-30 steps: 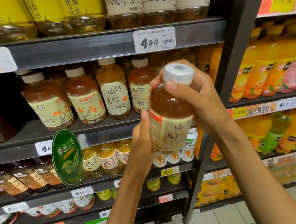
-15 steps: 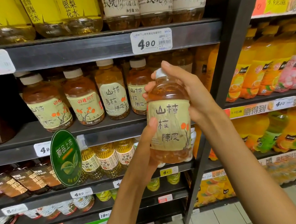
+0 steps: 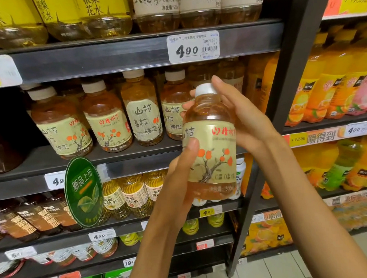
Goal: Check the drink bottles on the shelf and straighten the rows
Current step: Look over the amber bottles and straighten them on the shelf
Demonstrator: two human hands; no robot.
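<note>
I hold an amber drink bottle (image 3: 212,150) with a white cap and a cream label showing a tree with orange fruit, upright in front of the shelf. My left hand (image 3: 180,175) grips its lower left side, thumb on the label. My right hand (image 3: 243,118) wraps the upper right side and neck from behind. On the dark shelf (image 3: 41,161) behind it stands a row of matching bottles (image 3: 105,119), their labels turned different ways.
Yellow-labelled bottles (image 3: 86,14) fill the shelf above, over a 4.90 price tag (image 3: 193,46). A green oval sign (image 3: 83,192) hangs from the shelf edge. Orange juice bottles (image 3: 332,84) fill the rack to the right, past a dark upright post (image 3: 289,73).
The bottle went from tilted with its cap toward me to upright. It has since been rotated in my hands, so the tree side of the label now faces me.
</note>
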